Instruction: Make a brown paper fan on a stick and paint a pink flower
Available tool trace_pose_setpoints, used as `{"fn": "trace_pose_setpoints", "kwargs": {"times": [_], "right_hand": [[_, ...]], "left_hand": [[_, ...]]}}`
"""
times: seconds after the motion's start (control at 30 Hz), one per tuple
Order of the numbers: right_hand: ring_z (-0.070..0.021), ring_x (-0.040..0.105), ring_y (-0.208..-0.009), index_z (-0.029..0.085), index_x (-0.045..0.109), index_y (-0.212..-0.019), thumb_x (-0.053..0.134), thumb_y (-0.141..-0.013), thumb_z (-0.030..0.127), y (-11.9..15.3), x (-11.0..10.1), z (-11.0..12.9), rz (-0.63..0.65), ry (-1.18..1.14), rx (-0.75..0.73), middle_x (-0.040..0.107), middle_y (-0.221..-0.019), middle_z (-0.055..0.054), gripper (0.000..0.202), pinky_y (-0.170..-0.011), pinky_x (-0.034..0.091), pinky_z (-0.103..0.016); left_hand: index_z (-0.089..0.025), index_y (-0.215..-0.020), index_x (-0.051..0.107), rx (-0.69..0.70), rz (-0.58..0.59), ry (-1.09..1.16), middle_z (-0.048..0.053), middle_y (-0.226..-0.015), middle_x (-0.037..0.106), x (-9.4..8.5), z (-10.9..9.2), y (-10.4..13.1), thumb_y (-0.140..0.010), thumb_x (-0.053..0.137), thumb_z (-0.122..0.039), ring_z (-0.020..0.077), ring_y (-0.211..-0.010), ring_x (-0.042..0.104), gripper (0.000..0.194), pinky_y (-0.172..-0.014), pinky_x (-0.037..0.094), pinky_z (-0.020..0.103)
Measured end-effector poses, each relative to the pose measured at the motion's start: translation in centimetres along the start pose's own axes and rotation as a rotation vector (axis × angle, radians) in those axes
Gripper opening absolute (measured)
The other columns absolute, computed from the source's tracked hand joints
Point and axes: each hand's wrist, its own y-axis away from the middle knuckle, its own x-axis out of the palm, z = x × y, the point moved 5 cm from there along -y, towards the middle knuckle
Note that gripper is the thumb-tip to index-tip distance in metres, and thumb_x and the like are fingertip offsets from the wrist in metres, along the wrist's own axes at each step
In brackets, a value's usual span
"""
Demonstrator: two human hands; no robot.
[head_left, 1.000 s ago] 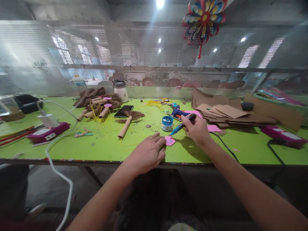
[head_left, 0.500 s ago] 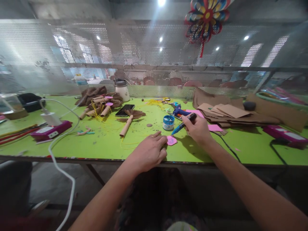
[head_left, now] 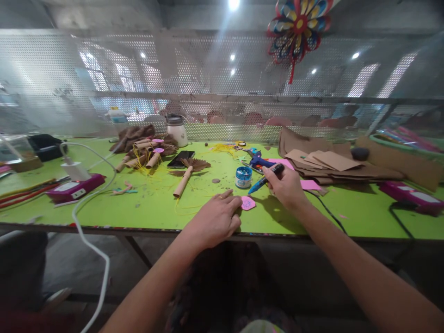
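Observation:
A small pink paper piece (head_left: 248, 203) with cut corners lies near the table's front edge, bearing dark blue marks. My left hand (head_left: 218, 217) rests palm down beside it, fingers spread on the table, fingertips at the paper's left edge. In my right hand (head_left: 286, 187) is a blue paint marker (head_left: 265, 179) with a dark rear end. Its tip points down and left, just above the paper and apart from it. Behind the paper stands an open jar (head_left: 243, 177) of blue paint, its rim smeared.
A brown paper figure (head_left: 183, 181) lies left of the jar, near a phone (head_left: 181, 159). A blue glue gun (head_left: 260, 160) lies behind the marker. Brown paper sheets (head_left: 333, 159) are stacked on the right. A white cable (head_left: 90, 247) hangs over the left front edge.
The view has shifted very slightly. Both hands, the marker and the pink paper keep nearly the same places.

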Motion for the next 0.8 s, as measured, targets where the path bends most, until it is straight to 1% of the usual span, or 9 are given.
{"fn": "trace_pose_setpoints", "kwargs": {"times": [0.1, 0.2, 0.27, 0.37, 0.47, 0.57, 0.67, 0.73, 0.8], "right_hand": [[-0.0094, 0.037, -0.040, 0.020, 0.049, -0.068, 0.058, -0.080, 0.055, 0.15, 0.41, -0.14, 0.057, -0.085, 0.028, 0.044, -0.046, 0.005, 0.038, -0.041, 0.032, -0.024], [-0.0098, 0.038, -0.041, 0.020, 0.050, -0.069, 0.059, -0.080, 0.054, 0.15, 0.79, -0.22, 0.105, -0.057, 0.021, 0.045, -0.046, 0.005, 0.037, -0.042, 0.032, -0.024], [-0.0107, 0.040, -0.043, 0.020, 0.050, -0.068, 0.058, -0.080, 0.054, 0.06, 0.68, -0.18, 0.087, 0.012, 0.000, 0.046, -0.047, 0.004, 0.037, -0.044, 0.033, -0.025], [-0.0117, 0.043, -0.046, 0.020, 0.050, -0.065, 0.058, -0.080, 0.053, -0.02, 0.14, -0.02, 0.009, 0.091, -0.033, 0.048, -0.049, 0.003, 0.037, -0.047, 0.035, -0.025], [-0.0108, 0.041, -0.044, 0.020, 0.051, -0.067, 0.058, -0.081, 0.052, 0.02, 0.00, -0.10, -0.005, 0.022, -0.023, 0.046, -0.047, 0.004, 0.036, -0.045, 0.034, -0.025], [-0.0092, 0.038, -0.040, 0.020, 0.049, -0.067, 0.058, -0.082, 0.052, 0.09, 0.36, -0.25, 0.048, -0.061, 0.000, 0.044, -0.045, 0.006, 0.036, -0.042, 0.032, -0.023], [-0.0082, 0.037, -0.038, 0.019, 0.050, -0.067, 0.059, -0.081, 0.051, 0.09, 0.58, -0.35, 0.075, -0.086, 0.017, 0.044, -0.045, 0.006, 0.036, -0.040, 0.031, -0.023], [-0.0080, 0.037, -0.038, 0.019, 0.050, -0.067, 0.060, -0.081, 0.050, 0.00, 0.48, -0.51, 0.059, -0.091, 0.029, 0.045, -0.045, 0.006, 0.036, -0.040, 0.031, -0.022], [-0.0081, 0.038, -0.038, 0.019, 0.051, -0.065, 0.061, -0.080, 0.049, -0.15, 0.21, -0.75, 0.017, -0.089, 0.039, 0.045, -0.044, 0.005, 0.036, -0.040, 0.031, -0.022]], "left_hand": [[-0.018, -0.106, 0.053, 0.008, -0.002, -0.004, 0.009, -0.120, 0.062, 0.05, -0.02, 0.01, -0.086, 0.042, -0.018, 0.0275, -0.130, 0.043, 0.023, -0.107, 0.036, 0.041], [-0.017, -0.108, 0.053, 0.002, -0.003, 0.000, 0.010, -0.118, 0.063, 0.00, -0.10, -0.02, -0.086, 0.041, -0.017, 0.0276, -0.129, 0.044, 0.025, -0.108, 0.036, 0.041], [-0.017, -0.109, 0.054, -0.009, 0.001, 0.008, 0.010, -0.118, 0.063, -0.05, -0.11, -0.03, -0.086, 0.041, -0.018, 0.0283, -0.129, 0.044, 0.026, -0.106, 0.038, 0.043], [-0.018, -0.108, 0.054, -0.008, -0.003, 0.022, 0.010, -0.118, 0.063, -0.10, -0.12, -0.01, -0.087, 0.041, -0.018, 0.0286, -0.128, 0.045, 0.025, -0.104, 0.039, 0.044], [-0.018, -0.107, 0.055, -0.002, -0.009, 0.026, 0.010, -0.118, 0.062, -0.07, -0.06, -0.03, -0.087, 0.041, -0.018, 0.0289, -0.128, 0.044, 0.025, -0.103, 0.040, 0.044], [-0.018, -0.109, 0.054, 0.000, -0.007, 0.030, 0.009, -0.119, 0.062, -0.01, 0.02, -0.09, -0.086, 0.042, -0.017, 0.0283, -0.128, 0.045, 0.026, -0.104, 0.039, 0.043], [-0.017, -0.114, 0.054, 0.002, -0.022, 0.053, 0.009, -0.122, 0.060, -0.15, 0.06, -0.08, -0.088, 0.041, -0.017, 0.0265, -0.127, 0.045, 0.029, -0.108, 0.035, 0.042], [-0.016, -0.118, 0.053, -0.008, -0.051, 0.075, 0.010, -0.124, 0.058, -0.40, 0.11, 0.00, -0.089, 0.041, -0.018, 0.0256, -0.126, 0.045, 0.031, -0.108, 0.035, 0.040], [-0.016, -0.119, 0.054, -0.027, -0.082, 0.091, 0.011, -0.125, 0.056, -0.68, 0.14, 0.13, -0.089, 0.042, -0.020, 0.0249, -0.123, 0.047, 0.033, -0.106, 0.038, 0.038]]}}
